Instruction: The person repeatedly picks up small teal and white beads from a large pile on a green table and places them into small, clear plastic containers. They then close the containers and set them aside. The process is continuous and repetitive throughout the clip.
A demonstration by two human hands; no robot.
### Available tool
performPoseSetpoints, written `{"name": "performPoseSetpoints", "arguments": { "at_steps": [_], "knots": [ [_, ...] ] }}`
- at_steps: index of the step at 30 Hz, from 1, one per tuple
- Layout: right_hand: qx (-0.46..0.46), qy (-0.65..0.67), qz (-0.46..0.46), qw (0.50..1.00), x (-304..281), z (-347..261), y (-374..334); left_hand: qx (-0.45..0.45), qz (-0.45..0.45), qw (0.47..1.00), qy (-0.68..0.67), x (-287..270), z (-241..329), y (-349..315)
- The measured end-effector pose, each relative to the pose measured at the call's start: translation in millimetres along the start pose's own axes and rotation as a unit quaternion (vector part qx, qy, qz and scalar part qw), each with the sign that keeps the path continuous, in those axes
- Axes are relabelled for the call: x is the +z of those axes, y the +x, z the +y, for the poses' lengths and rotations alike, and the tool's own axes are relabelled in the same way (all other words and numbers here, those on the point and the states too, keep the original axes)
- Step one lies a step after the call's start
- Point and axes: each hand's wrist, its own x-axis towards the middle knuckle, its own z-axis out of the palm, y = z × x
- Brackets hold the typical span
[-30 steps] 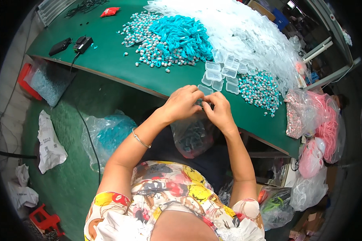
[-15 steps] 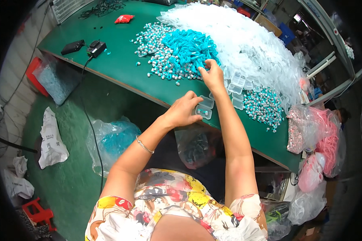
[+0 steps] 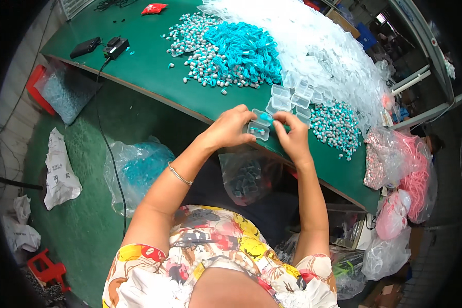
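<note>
Near the front edge of the green table, a small clear plastic box (image 3: pixel 258 132) lies with its lid open. My left hand (image 3: pixel 230 128) grips it from the left, thumb and fingers at its side. Small turquoise and grey pieces sit in its near half. Over the far half, a turquoise cord (image 3: pixel 264 118) is pinched in the fingertips of my right hand (image 3: pixel 294 136), which partly hide it. Beyond my hands lies a heap of turquoise cords (image 3: pixel 245 49). Small grey-and-turquoise pieces (image 3: pixel 205 66) surround its left and near sides.
Clear plastic boxes (image 3: pixel 323 51) form a big pile at the back right. More small pieces (image 3: pixel 334 128) are heaped at the right. Black adapters (image 3: pixel 116 47) and a red packet (image 3: pixel 154 8) lie at the left. A bag of pink cords (image 3: pixel 415 174) hangs beside the table's right end.
My right hand has come back from the turquoise heap to the box, bringing a cord. My left hand stays at the box. The whole view has shifted slightly.
</note>
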Motion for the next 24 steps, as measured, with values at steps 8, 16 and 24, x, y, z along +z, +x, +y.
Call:
{"name": "performPoseSetpoints", "arguments": {
  "at_steps": [8, 16, 24],
  "knots": [
    [-0.126, -0.095, -0.004, 0.987, 17.6, -1.8, -8.6, -0.029, -0.003, 0.999, -0.012, -2.9, 0.5, 1.5],
    [-0.134, -0.153, -0.060, 0.977, 10.6, -3.4, -5.4, -0.019, 0.002, 1.000, -0.015, -1.5, 0.2, -0.1],
    [-0.091, -0.247, -0.068, 0.962, 14.2, 5.6, 12.9, 0.009, -0.008, 1.000, -0.011, -1.2, 0.1, -2.3]
  ]
}}
